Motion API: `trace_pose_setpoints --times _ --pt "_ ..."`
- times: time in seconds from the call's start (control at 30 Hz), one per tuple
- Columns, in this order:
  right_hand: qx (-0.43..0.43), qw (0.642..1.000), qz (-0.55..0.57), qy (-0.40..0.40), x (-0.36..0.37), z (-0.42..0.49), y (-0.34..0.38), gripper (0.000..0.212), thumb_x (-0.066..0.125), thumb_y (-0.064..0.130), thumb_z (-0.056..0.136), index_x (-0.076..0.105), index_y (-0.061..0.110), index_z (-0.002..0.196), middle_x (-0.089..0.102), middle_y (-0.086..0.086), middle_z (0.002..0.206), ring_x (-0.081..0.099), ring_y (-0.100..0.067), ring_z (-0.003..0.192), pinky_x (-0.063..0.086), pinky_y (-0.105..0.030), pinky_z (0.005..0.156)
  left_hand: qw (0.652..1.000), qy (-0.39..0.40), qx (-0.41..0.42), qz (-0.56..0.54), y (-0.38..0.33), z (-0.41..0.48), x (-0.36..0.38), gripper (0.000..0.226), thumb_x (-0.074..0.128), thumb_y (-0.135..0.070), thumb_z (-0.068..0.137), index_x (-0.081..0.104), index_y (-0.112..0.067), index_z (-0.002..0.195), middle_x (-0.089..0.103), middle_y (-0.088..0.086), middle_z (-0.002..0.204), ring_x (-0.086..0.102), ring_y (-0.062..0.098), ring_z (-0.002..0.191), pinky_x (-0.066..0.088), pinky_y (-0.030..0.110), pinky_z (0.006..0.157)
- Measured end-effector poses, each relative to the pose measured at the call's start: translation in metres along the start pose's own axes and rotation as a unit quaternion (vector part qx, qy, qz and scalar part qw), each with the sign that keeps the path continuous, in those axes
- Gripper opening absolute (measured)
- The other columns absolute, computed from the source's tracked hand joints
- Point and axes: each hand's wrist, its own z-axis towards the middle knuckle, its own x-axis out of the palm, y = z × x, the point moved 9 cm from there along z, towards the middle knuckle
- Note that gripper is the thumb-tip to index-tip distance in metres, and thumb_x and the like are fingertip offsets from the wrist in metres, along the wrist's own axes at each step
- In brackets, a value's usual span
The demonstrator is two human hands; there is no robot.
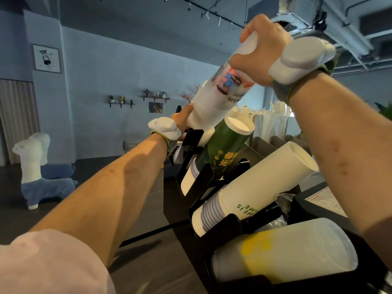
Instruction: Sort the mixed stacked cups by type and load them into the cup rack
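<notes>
1. 7 o'clock, nearest us: pink sleeve [53,262] on the left arm.
2. 5 o'clock: frosted yellow-printed stack [297,249], tilted in the nearest slot of the cup rack [203,179].
3. 4 o'clock: white paper stack [254,187] in the next slot; green stack [222,149] beyond it.
4. 1 o'clock: printed frosted stack [218,98], tilted, its lower end over the farthest slot.
5. Right hand [261,52] clamps its upper end. Left hand [182,115] touches its lower end; we cannot tell its grip. Hands apart.
</notes>
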Motion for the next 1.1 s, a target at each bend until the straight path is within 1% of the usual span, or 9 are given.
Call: trace_pose_setpoints --times 0.1,0.2,0.3,0.47,0.57,0.63,0.77,0.97,1.1 --pt "0.008 1.000 0.026 -0.006 0.000 -0.002 -0.003 0.042 0.058 0.027 0.075 0.052 0.018 0.115 0.042 0.000 0.102 0.046 -0.021 0.084 0.041 -0.031 0.070 1.000 -0.012 -0.013 -0.025 0.004 0.002 0.000 0.041 0.030 -0.049 0.097 0.049 -0.014 0.106 0.054 0.010 0.102 0.053 0.028 0.088 0.033 0.036 0.075" --pt "0.018 0.999 0.036 -0.013 0.000 -0.003 -0.008 0.042 0.056 0.031 0.073 0.051 0.022 0.113 0.044 0.001 0.103 0.048 -0.020 0.084 0.045 -0.033 0.075 0.998 -0.040 -0.041 -0.033 0.010 0.005 -0.001 0.063 0.031 -0.057 0.094 0.051 -0.009 0.130 0.052 0.005 0.084 0.047 0.019 0.069 0.034 0.030 0.059" --pt "0.024 0.998 0.061 -0.015 0.002 -0.003 -0.012 0.040 0.056 0.028 0.076 0.051 0.021 0.114 0.043 -0.001 0.105 0.047 -0.019 0.084 0.042 -0.030 0.071 0.995 -0.061 -0.056 -0.048 0.016 0.008 -0.004 0.075 0.032 -0.064 0.090 0.051 -0.003 0.130 0.050 0.001 0.077 0.048 0.022 0.079 0.038 0.030 0.069" --pt "0.033 0.997 0.068 -0.014 0.002 -0.005 -0.015 0.039 0.057 0.029 0.077 0.050 0.021 0.115 0.042 -0.001 0.106 0.048 -0.019 0.083 0.047 -0.030 0.071 0.998 -0.032 -0.019 -0.050 0.010 0.009 0.002 0.062 0.023 -0.058 0.095 0.056 -0.010 0.117 0.048 0.009 0.108 0.044 0.023 0.097 0.032 0.037 0.089" --pt "0.038 0.997 0.060 -0.015 0.002 -0.006 -0.012 0.037 0.056 0.027 0.077 0.051 0.022 0.114 0.043 -0.001 0.106 0.050 -0.021 0.084 0.050 -0.033 0.076 0.993 -0.030 -0.018 -0.115 0.013 0.007 0.003 0.060 0.025 -0.053 0.097 0.043 -0.012 0.136 0.053 0.008 0.126 0.050 0.026 0.111 0.033 0.036 0.097" --pt "0.044 0.997 0.055 -0.023 -0.001 -0.006 -0.011 0.036 0.055 0.026 0.076 0.052 0.022 0.112 0.045 -0.002 0.107 0.052 -0.022 0.085 0.052 -0.036 0.077 0.991 -0.038 -0.012 -0.128 0.015 0.007 0.002 0.057 0.028 -0.052 0.096 0.046 -0.012 0.133 0.054 0.009 0.134 0.052 0.029 0.122 0.034 0.038 0.105" --pt "0.049 0.998 0.028 -0.020 -0.003 -0.004 -0.010 0.038 0.055 0.026 0.076 0.052 0.019 0.114 0.045 0.000 0.103 0.052 -0.023 0.086 0.049 -0.036 0.077 0.991 -0.040 0.007 -0.128 0.016 0.008 0.000 0.057 0.041 -0.070 0.078 0.057 -0.022 0.104 0.061 0.012 0.122 0.058 0.035 0.112 0.041 0.044 0.103" --pt "0.060 0.998 -0.010 -0.016 -0.006 -0.001 -0.016 0.041 0.057 0.034 0.074 0.051 0.021 0.113 0.046 0.001 0.101 0.051 -0.023 0.085 0.050 -0.042 0.087 0.997 0.001 -0.006 -0.073 0.022 0.013 0.005 0.073 0.031 -0.071 0.083 0.046 -0.023 0.136 0.049 0.008 0.141 0.049 0.032 0.126 0.027 0.051 0.112" --pt "0.078 0.997 0.016 -0.008 0.006 -0.007 -0.023 0.038 0.055 0.032 0.072 0.051 0.024 0.109 0.049 -0.004 0.109 0.055 -0.026 0.092 0.049 -0.045 0.090 0.999 0.025 -0.020 -0.014 0.030 0.016 0.006 0.060 0.033 -0.068 0.085 0.054 -0.021 0.116 0.054 0.009 0.132 0.049 0.035 0.124 0.027 0.054 0.110"
